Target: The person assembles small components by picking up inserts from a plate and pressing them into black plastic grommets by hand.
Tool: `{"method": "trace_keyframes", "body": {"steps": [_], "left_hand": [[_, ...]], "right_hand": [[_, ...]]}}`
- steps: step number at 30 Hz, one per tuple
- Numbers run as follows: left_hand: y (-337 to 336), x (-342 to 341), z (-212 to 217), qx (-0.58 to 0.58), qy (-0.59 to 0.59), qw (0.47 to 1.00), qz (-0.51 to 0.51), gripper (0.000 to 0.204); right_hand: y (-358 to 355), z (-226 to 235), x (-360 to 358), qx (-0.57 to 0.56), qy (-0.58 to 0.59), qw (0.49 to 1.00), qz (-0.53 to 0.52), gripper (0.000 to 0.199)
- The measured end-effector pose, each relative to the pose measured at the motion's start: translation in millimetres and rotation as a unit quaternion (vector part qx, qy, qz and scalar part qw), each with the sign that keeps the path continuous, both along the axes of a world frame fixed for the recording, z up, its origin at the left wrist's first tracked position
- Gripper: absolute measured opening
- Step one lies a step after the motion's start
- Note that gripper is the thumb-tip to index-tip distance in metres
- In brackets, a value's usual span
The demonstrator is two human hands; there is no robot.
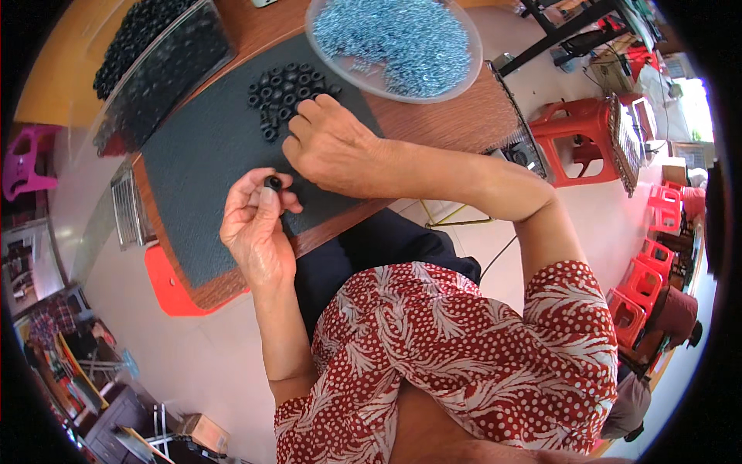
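My left hand (257,224) pinches one small black ring-shaped part (273,183) between thumb and fingers, with its round hole showing. Above and to the right of it, my right hand (328,147) is closed with its fingers curled. Whatever those fingers hold, if anything, is hidden behind the knuckles. Just beyond my right hand lies a loose pile of black ring-shaped parts (276,94), some with the hole facing up. They rest on a dark grey mat (193,178) on the wooden table.
A round translucent tray (473,58) full of small shiny bluish pieces (394,39) stands on the table (456,124) at the far right. At the far left, a clear bin (166,81) holds many more black parts. Red stools (572,139) stand on the floor to the right.
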State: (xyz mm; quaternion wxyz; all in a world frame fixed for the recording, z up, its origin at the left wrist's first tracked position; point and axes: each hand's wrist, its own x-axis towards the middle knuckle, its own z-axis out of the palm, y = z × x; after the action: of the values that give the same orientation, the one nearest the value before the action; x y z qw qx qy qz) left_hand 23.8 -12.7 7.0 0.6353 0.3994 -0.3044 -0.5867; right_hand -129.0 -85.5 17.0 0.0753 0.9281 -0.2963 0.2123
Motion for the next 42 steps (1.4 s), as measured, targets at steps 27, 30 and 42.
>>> {"method": "trace_keyframes", "body": {"steps": [27,30,42], "left_hand": [[-3.2,-17.0,4.1,0.021,-0.016,1.0,0.005,0.022],[-3.4,-17.2,5.9,0.024,0.017,1.0,0.0,0.023],[4.9,-24.2,5.1,-0.024,-0.028,0.999,-0.016,0.021]], "right_hand": [[-55.5,24.1,-82.6,0.014,-0.057,0.998,-0.031,0.012],[-23.2,43.5,-61.8,0.139,-0.138,0.98,0.026,0.012],[-1.9,63.0,-32.9,0.576,-0.126,0.808,0.017,0.019]]}}
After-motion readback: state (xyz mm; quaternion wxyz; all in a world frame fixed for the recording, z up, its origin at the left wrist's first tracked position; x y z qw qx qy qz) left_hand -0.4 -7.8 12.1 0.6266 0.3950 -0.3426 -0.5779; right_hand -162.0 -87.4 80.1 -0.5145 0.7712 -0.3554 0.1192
